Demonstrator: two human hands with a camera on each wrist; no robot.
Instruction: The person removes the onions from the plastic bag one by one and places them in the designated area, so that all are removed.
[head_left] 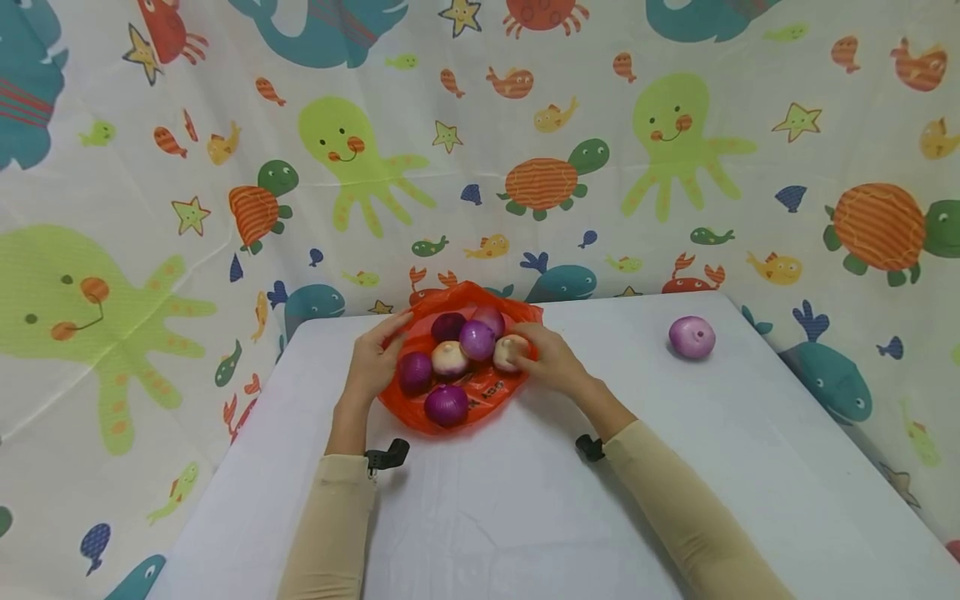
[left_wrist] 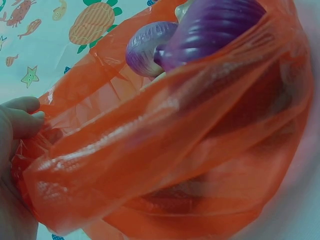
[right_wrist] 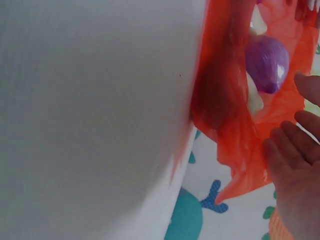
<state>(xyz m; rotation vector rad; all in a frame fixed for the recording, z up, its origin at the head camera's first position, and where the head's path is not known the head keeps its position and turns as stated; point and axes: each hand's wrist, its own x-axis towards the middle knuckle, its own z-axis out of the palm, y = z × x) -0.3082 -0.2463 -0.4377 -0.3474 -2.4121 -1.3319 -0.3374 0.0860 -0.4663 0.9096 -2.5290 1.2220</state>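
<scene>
An orange-red plastic bag (head_left: 420,413) lies wide-mouthed on the table, holding several purple onions (head_left: 447,406) and whitish bulbs (head_left: 450,360). My left hand (head_left: 372,360) pinches the bag's left edge; in the left wrist view, that hand (left_wrist: 17,130) has the plastic (left_wrist: 150,150) between thumb and fingers. At the bag's right side is my right hand (head_left: 553,360), its fingertips by a whitish bulb (head_left: 510,353). The right wrist view shows this hand (right_wrist: 297,165) with fingers extended against the plastic (right_wrist: 225,95), near a purple onion (right_wrist: 267,64).
A single light purple onion (head_left: 692,337) sits at the table's back right. The white-covered table (head_left: 510,517) has its far edge just behind the bag. A curtain (head_left: 465,125) printed with sea animals hangs behind and around it.
</scene>
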